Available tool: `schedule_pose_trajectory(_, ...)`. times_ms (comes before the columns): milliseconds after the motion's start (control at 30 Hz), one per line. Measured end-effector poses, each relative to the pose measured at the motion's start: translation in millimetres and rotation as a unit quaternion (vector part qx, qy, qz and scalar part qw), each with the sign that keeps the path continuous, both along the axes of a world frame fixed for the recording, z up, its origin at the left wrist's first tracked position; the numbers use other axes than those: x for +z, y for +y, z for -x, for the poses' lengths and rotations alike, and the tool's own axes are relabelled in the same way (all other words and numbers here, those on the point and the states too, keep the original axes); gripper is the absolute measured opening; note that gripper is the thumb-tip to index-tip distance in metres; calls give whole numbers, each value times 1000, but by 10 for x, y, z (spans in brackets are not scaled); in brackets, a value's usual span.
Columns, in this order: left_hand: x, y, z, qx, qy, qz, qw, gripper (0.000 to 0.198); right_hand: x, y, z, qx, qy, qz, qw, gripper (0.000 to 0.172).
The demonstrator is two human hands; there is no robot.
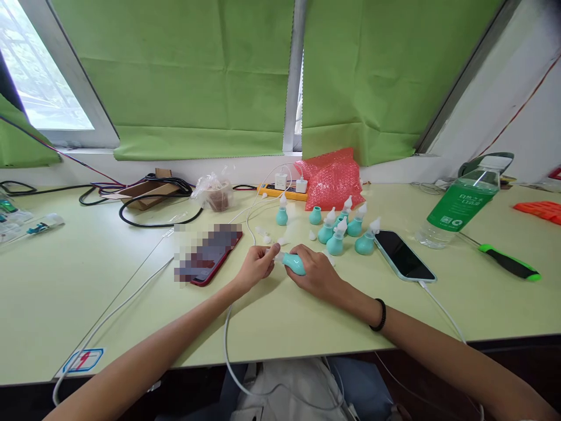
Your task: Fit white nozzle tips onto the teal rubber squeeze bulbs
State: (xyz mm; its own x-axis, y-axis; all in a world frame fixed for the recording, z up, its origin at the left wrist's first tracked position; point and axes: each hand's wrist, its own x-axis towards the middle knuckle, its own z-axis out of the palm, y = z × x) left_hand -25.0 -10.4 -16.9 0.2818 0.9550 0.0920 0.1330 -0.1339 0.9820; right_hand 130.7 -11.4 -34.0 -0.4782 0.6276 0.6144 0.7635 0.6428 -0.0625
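My right hand [316, 272] is closed around a teal rubber bulb [294, 264] lying sideways on the table. My left hand [258, 263] pinches the clear white tip [279, 256] at the bulb's end. Both hands rest on the pale green table [87, 280]. Just beyond them stand several more teal bulbs with white tips [337, 240], one bulb without a tip [315, 216], and a few loose white tips [265, 235].
A red phone [208, 254] lies left of my hands, and a light blue phone [403, 255] to the right, both on white cables. A green-labelled water bottle [460, 204], a green-handled tool [508, 263], red bubble wrap [333, 178], a yellow power strip [280, 190] and a cardboard box [144, 193] stand farther back.
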Motion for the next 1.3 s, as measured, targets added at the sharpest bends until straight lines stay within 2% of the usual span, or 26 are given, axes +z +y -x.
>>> schedule_pose_trajectory(100, 8, -15, -11, 12, 51, -24, 998, 49, -12, -20, -4, 20, -22, 1, 1000, 16)
schedule_pose_trajectory(233, -1, -68, -55, 84, 86, -47, 992, 48, -18, -70, 34, 4, -38, 44, 998, 15)
schedule_pose_trajectory(333, -15, -104, -77, 108, 83, -47, 989, 47, -3, -87, 58, 22, 33, 116, 992, 16)
schedule_pose_trajectory(433, -20, -121, -80, 90, 78, -45, 992, 46, 43, -81, 50, 76, 129, 220, 964, 14)
schedule_pose_trajectory(533, -15, -128, -77, 53, 61, -36, 996, 45, 115, -70, 29, 118, 188, 340, 914, 12)
schedule_pose_trajectory(633, -3, -137, -76, 40, 37, -24, 998, 44, 181, -74, 25, 132, 236, 442, 855, 15)
schedule_pose_trajectory(700, 3, -144, -76, 44, 32, -27, 998, 43, 213, -88, 32, 139, 266, 517, 801, 17)
schedule_pose_trajectory(767, 3, -147, -74, 51, 37, -42, 997, 43, 236, -106, 38, 154, 295, 591, 735, 19)
schedule_pose_trajectory(833, -7, -143, -71, 56, 47, -61, 995, 44, 252, -116, 39, 171, 320, 637, 680, 22)
schedule_pose_trajectory(933, -37, -125, -65, 54, 59, -77, 994, 44, 258, -109, 34, 188, 338, 660, 645, 25)
schedule_pose_trajectory(1000, -59, -108, -58, 47, 60, -82, 994, 44, 245, -94, 37, 196, 348, 656, 640, 25)
schedule_pose_trajectory(1067, -68, -88, -43, 42, 49, -90, 994, 44, 220, -75, 48, 198, 367, 634, 651, 27)
schedule_pose_trajectory(1133, -52, -61, -16, 51, 37, -109, 992, 44, 190, -51, 61, 184, 398, 582, 685, 28)
schedule_pose_trajectory(1200, -18, -23, 23, 85, 58, -155, 983, 42, 161, -17, 64, 156, 439, 508, 724, 29)
schedule_pose_trajectory(1300, 9, 54, 95, 129, 195, -270, 934, 28, 126, 50, 45, 108, 504, 400, 758, 29)
